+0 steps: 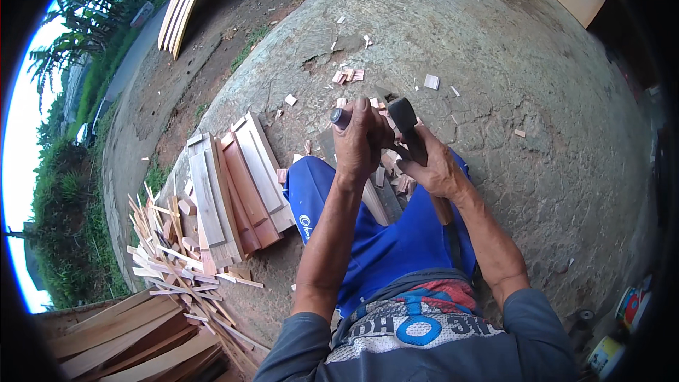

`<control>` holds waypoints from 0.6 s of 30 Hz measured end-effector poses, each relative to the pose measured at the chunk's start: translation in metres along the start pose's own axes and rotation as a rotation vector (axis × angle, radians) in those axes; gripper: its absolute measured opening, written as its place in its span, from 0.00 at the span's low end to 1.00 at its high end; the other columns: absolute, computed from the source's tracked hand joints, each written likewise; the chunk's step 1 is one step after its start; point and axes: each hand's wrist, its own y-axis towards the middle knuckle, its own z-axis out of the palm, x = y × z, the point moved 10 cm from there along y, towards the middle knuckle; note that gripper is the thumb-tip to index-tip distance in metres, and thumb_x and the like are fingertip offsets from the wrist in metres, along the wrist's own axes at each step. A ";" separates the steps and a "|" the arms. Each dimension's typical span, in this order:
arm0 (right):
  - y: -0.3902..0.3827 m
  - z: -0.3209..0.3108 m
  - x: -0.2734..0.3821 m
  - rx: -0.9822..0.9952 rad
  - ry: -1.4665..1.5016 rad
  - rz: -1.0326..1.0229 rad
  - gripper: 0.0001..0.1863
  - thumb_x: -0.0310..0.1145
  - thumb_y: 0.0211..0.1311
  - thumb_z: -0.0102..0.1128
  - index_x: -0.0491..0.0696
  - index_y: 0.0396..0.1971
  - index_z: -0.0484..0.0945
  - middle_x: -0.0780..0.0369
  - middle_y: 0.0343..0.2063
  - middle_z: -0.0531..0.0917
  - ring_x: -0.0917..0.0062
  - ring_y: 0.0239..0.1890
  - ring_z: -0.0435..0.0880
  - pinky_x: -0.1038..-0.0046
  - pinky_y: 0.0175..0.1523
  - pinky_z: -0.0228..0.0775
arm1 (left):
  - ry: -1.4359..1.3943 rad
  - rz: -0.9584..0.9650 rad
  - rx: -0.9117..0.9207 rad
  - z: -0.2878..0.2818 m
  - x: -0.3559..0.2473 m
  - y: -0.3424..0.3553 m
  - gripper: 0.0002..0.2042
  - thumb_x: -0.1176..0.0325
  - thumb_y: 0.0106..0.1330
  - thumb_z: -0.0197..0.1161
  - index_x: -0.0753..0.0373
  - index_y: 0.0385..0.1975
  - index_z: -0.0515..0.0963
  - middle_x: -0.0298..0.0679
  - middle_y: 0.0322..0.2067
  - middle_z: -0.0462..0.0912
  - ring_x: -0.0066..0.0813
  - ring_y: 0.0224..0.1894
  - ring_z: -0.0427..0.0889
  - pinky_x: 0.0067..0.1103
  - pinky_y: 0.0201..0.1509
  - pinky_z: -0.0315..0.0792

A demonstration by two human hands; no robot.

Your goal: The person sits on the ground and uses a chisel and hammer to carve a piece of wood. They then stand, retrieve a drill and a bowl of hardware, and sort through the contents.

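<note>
My left hand (359,143) is closed around a dark-handled tool, a chisel (340,117), held upright over wood pieces in front of my knees. My right hand (437,168) grips the wooden handle of a hammer whose black head (404,114) stands just right of the left hand's knuckles. Beneath both hands lie small reddish wood pieces (396,180) and a long board (378,201) resting across my blue-trousered legs. What the chisel tip touches is hidden by my hand.
A stack of planed boards (237,187) lies to my left, with a heap of thin offcuts (173,262) and more planks (134,339) nearer. Small wood chips (348,76) dot the concrete ground. Paint cans (622,325) stand at my right. Long planks (185,0) lie far left.
</note>
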 end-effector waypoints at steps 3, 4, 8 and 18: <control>0.003 0.000 0.005 -0.048 -0.114 -0.055 0.24 0.28 0.61 0.66 0.41 0.56 0.72 0.53 0.41 0.86 0.65 0.45 0.87 0.63 0.54 0.77 | 0.140 0.107 -0.010 -0.006 -0.010 0.003 0.22 0.57 0.77 0.63 0.59 0.20 0.70 0.33 0.13 0.68 0.22 0.12 0.64 0.23 0.18 0.62; 0.000 -0.004 0.007 -0.079 -0.164 -0.076 0.23 0.28 0.61 0.66 0.41 0.56 0.72 0.54 0.39 0.86 0.66 0.44 0.87 0.63 0.52 0.78 | 0.214 0.134 -0.032 -0.017 -0.014 0.005 0.20 0.61 0.75 0.65 0.60 0.19 0.71 0.33 0.14 0.70 0.20 0.14 0.65 0.21 0.19 0.62; -0.017 -0.013 -0.019 -0.046 0.060 0.205 0.22 0.29 0.62 0.66 0.43 0.55 0.72 0.56 0.34 0.85 0.65 0.37 0.86 0.61 0.47 0.78 | 0.639 0.093 -0.106 -0.075 -0.003 0.001 0.19 0.69 0.72 0.65 0.58 0.18 0.68 0.32 0.16 0.69 0.20 0.18 0.66 0.22 0.23 0.62; -0.017 0.000 0.003 -0.019 -0.160 -0.044 0.26 0.33 0.63 0.65 0.41 0.58 0.70 0.45 0.41 0.86 0.54 0.44 0.89 0.58 0.52 0.80 | 0.734 0.109 -0.066 -0.140 0.020 -0.033 0.19 0.69 0.72 0.63 0.60 0.16 0.67 0.32 0.14 0.68 0.19 0.15 0.65 0.22 0.20 0.60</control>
